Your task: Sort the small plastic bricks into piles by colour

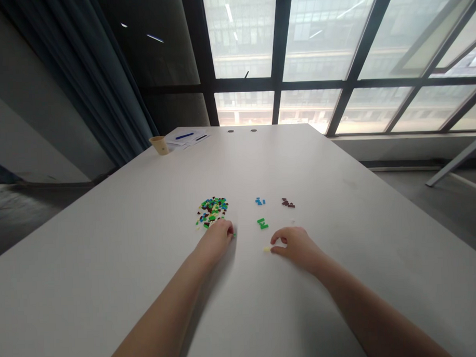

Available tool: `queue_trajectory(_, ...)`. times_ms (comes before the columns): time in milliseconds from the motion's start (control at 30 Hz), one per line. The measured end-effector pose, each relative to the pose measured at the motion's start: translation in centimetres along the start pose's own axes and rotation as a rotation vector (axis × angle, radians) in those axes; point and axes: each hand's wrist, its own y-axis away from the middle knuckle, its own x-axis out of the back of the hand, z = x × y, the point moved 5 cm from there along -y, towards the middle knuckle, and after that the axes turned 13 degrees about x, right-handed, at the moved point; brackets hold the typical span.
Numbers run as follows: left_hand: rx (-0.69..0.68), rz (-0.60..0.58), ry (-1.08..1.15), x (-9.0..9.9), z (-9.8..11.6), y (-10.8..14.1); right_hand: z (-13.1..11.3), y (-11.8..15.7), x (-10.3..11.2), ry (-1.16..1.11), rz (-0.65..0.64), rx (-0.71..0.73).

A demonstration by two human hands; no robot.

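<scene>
A mixed pile of small bricks (212, 209), green, blue, brown and pale yellow, lies on the white table (261, 167). At its near right edge is my left hand (220, 235), fingers curled together, with a bit of green showing beside the fingertips. My right hand (293, 244) has thumb and index finger apart, near a pale yellow piece (267, 250) on the table. Beyond it lie a green group (262, 224), a blue group (259, 201) and a brown group (288, 203). A small whitish piece (293, 221) sits above my right hand.
At the far left edge stands a tan paper cup (160, 145), beside papers (187, 138) with a blue pen (184, 135) on them. Two dark round spots (253, 130) are at the table's far end. Windows and a dark blue curtain (89, 74) stand beyond.
</scene>
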Motion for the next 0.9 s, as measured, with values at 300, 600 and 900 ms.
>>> queue_trajectory(300,-0.014,-0.159,0.481,0.3,1.9,0.8,-0.1,-0.4,1.0,-0.079,0.166,0.096)
queue_trajectory(600,0.188,-0.682,1.218,-1.7,4.5,2.5,-2.4,0.2,1.6,-0.137,0.418,0.438)
queue_trajectory(900,0.244,-0.733,1.314,-1.7,4.8,2.9,-2.8,0.5,2.1,-0.139,0.49,0.506)
